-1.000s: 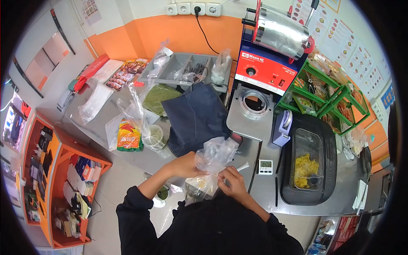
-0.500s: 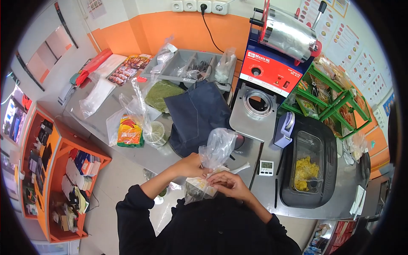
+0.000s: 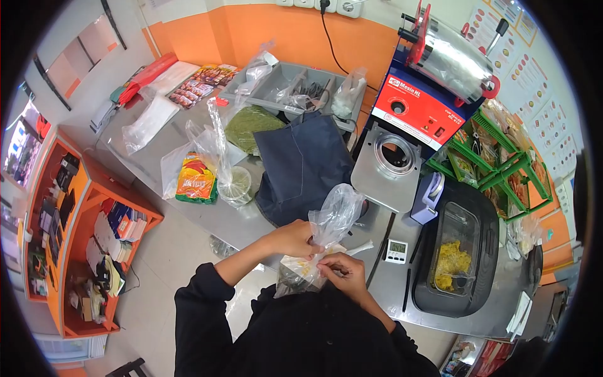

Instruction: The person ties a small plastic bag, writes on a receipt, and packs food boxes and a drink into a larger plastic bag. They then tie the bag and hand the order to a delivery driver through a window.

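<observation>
A clear plastic bag [image 3: 300, 278] with dark green contents and a white, yellow-marked paper hangs at the table's front edge, close to my body. My left hand [image 3: 294, 239] is closed round the bag's gathered neck, and the loose plastic top [image 3: 339, 210] stands up above it. On the bag's right side, my right hand [image 3: 344, 270] pinches the plastic near the paper with thumb and fingers. Behind the bag lies a dark blue cloth bag [image 3: 304, 166]. A white twisted strip [image 3: 360, 247] sticks out to the right of the hands.
A cup sealer [image 3: 414, 103] stands at the back, with a purple tape dispenser [image 3: 429, 198], a white timer [image 3: 396, 251] and a black container of yellow food [image 3: 453, 267] to the right. A clear cup [image 3: 237, 187], a red-yellow packet [image 3: 196, 179] and a grey divided tray [image 3: 276, 100] are left.
The view has shifted slightly. My right hand has drawn in its fingers and moved a little down and right of my left hand, which still holds the neck.
</observation>
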Available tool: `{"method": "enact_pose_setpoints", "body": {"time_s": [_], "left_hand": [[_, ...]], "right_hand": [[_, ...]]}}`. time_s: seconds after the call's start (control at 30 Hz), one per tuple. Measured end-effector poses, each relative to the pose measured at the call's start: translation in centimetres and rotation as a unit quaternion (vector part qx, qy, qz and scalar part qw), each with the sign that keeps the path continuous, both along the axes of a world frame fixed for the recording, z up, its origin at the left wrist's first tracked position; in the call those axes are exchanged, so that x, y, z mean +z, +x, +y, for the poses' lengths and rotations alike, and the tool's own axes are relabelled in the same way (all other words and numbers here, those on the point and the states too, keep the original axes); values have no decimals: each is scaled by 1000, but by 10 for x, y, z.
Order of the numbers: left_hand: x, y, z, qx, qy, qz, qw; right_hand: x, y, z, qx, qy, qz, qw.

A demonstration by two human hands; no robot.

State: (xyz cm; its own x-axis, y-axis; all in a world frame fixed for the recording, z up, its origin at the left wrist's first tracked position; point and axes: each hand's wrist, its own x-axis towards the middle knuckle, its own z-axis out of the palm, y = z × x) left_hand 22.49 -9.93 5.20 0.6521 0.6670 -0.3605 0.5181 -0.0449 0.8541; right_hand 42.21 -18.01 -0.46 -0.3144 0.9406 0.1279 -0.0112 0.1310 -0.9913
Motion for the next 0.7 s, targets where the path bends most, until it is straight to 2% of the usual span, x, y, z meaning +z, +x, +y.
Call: {"method": "enact_pose_setpoints", "body": {"time_s": [0.07,0.47,0.53,0.57,0.63,0.7], "left_hand": [[-1,0,0,3,5,3,1000],[1,-1,-2,16,5,13,1000],[4,-1,-2,12,12,-1,1000],[5,-1,-2,12,13,-2,1000],[6,0,-3,16,-5,-16,1000],[3,0,-4,19,1,-23,1000]], "right_hand": [[1,-1,0,-8,23,-26,999],[-10,-10,-4,-62,45,-1,997],[-8,-11,-4,-87,122,-76,986],[-5,-12,-4,-86,123,-77,986],[2,-16,-3,-111,281,-194,933],[5,-19,-3,-116,313,-221,916]]}}
